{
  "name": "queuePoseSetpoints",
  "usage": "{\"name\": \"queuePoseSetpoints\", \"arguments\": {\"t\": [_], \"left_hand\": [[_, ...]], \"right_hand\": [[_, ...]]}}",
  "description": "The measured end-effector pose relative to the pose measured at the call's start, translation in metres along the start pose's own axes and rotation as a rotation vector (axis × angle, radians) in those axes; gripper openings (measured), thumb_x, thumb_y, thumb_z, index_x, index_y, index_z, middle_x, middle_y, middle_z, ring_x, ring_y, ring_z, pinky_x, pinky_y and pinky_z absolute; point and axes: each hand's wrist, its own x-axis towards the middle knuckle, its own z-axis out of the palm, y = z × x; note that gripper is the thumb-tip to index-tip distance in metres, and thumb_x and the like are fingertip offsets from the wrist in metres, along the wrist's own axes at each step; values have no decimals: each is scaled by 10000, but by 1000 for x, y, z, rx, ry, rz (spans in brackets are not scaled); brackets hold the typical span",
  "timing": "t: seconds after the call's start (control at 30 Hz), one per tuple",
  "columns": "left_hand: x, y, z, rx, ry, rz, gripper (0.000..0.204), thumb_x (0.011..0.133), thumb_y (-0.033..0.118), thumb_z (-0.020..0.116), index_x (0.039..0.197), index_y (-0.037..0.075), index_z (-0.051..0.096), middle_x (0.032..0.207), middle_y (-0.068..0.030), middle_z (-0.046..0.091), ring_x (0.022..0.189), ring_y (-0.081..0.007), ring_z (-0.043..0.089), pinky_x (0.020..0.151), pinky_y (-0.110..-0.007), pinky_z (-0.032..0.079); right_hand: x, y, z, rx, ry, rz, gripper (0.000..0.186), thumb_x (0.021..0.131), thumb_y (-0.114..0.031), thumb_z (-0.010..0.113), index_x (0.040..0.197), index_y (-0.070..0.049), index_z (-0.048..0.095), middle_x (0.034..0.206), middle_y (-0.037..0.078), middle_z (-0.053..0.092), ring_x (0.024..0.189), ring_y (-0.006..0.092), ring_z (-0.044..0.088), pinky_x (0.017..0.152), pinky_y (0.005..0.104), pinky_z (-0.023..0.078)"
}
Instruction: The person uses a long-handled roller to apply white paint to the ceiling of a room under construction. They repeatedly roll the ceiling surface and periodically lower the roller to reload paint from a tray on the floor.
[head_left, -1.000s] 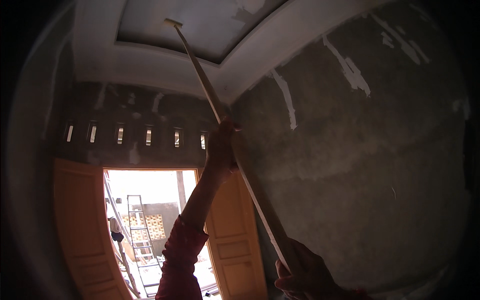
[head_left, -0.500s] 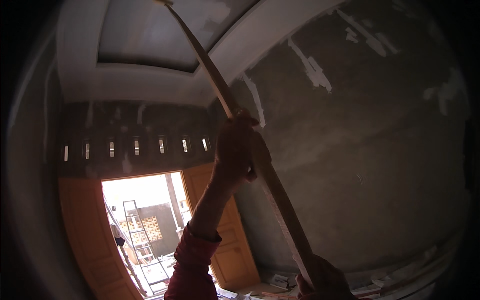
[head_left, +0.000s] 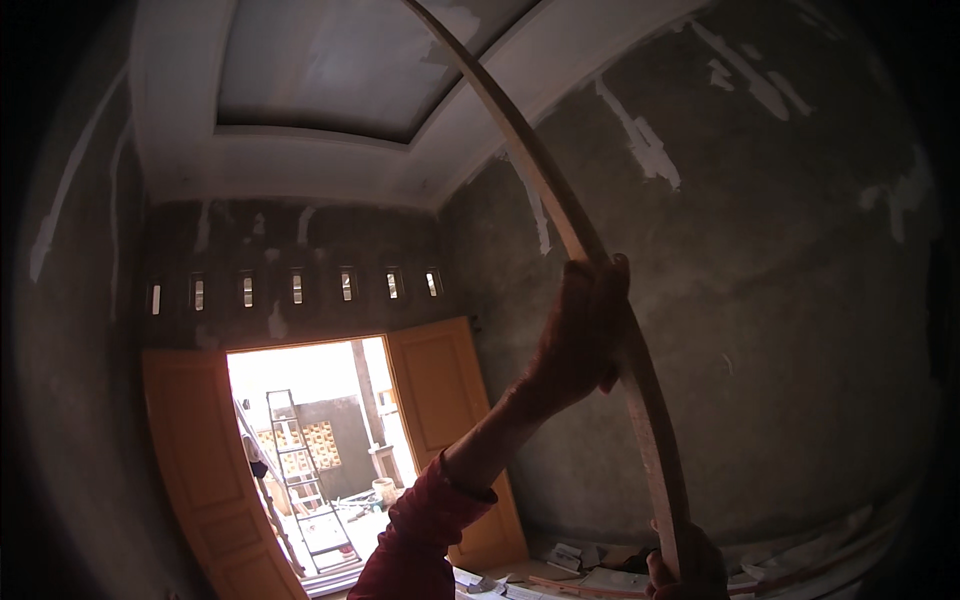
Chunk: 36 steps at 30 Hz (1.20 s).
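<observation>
A long, pale wooden pole (head_left: 510, 125) slants across the view, from the lower right up toward the ceiling, where its far end leaves the picture. Partway along it, my left hand (head_left: 588, 325) is wrapped round the wood, with the arm raised in a red sleeve. Lower down, near the bottom edge, my right hand (head_left: 697, 568) grips the pole close to its near end. Shadow hides part of the right hand's fingers.
Overhead is a recessed white ceiling (head_left: 330, 165). A grey plastered wall (head_left: 800, 350) with white patches stands on the right. Orange double doors (head_left: 205, 450) stand open, with a ladder (head_left: 300, 480) outside. Boards and scraps (head_left: 590, 570) lie along the wall's foot.
Both hands have moved right with the pole, my left hand the most and slightly downward. The pole's top end, seen against the ceiling before, has passed out of the picture.
</observation>
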Motion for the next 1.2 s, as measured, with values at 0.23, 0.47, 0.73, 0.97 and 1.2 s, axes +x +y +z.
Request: {"name": "queuePoseSetpoints", "arguments": {"t": [0.23, 0.47, 0.73, 0.97, 1.2], "left_hand": [[-1, 0, 12, 15, -45, 127, 375, 1039, 436, 423, 1019, 65, 381, 615, -113, 570, 398, -209, 550, 307, -306, 363], [-5, 0, 24, 47, -69, 80, 348, 1039, 427, 431, 1021, 83, 382, 666, -106, 556, 437, -202, 576, 314, -310, 391], [-19, -2, 14, 46, 71, 33, 349, 1041, 401, 426, 1128, 63, 421, 635, -94, 548, 478, -186, 591, 323, -306, 390], [-8, -10, -2, -113, 66, -47, 391, 1049, 406, 380, 1159, 34, 427, 611, -109, 562, 438, -209, 570, 308, -309, 372], [4, -22, -26, -120, 60, -89, 507, 1018, 503, 393, 1122, 7, 403, 736, -107, 544, 508, -190, 597, 335, -297, 427]], "right_hand": [[0, 9, -20, 318, 41, 45, 912, 707, 64, 782, 1471, -59, 299, 799, 102, 552, 421, 150, 508, 310, 268, 386], [-10, 4, -12, 323, 110, 69, 861, 748, 73, 734, 1478, -70, 302, 780, 80, 553, 417, 128, 503, 307, 261, 373], [-12, 10, 6, -275, 171, 132, 640, 849, -37, 687, 1410, -58, 381, 720, 11, 533, 401, 86, 463, 324, 238, 356], [1, 2, 11, -469, -33, -89, 589, 859, -60, 691, 1375, -49, 407, 682, -18, 514, 428, 67, 462, 343, 221, 356], [11, -18, 47, -686, -70, -139, 576, 854, -92, 714, 1361, -68, 443, 701, -23, 526, 441, 61, 471, 347, 221, 359]]}}
